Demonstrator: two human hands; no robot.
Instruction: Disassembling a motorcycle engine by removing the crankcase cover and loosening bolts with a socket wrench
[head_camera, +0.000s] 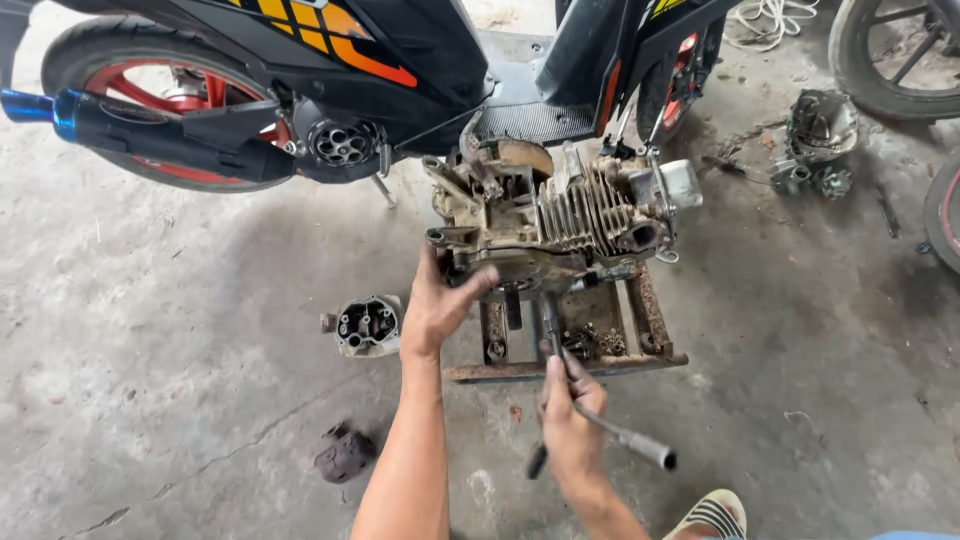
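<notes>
The dirty grey metal engine (555, 225) sits on a rusty metal stand (570, 345), at twelve o'clock from the hands. It looks heavy, hard and greasy. The left hand (437, 305) presses spread fingers against its side; the right hand (570, 420) squeezes a black T-shaped wrench (580, 385).

Engine (560, 215) on metal stand (565, 345), before scooter (350, 70); left of stand, detached engine part (367, 325); far right, loose parts (818, 145) on concrete floor (180, 330).

A stained concrete floor (180, 330) carries a rusty metal stand (640, 330), a small engine cover (368, 325) and a dark part (344, 455).
</notes>
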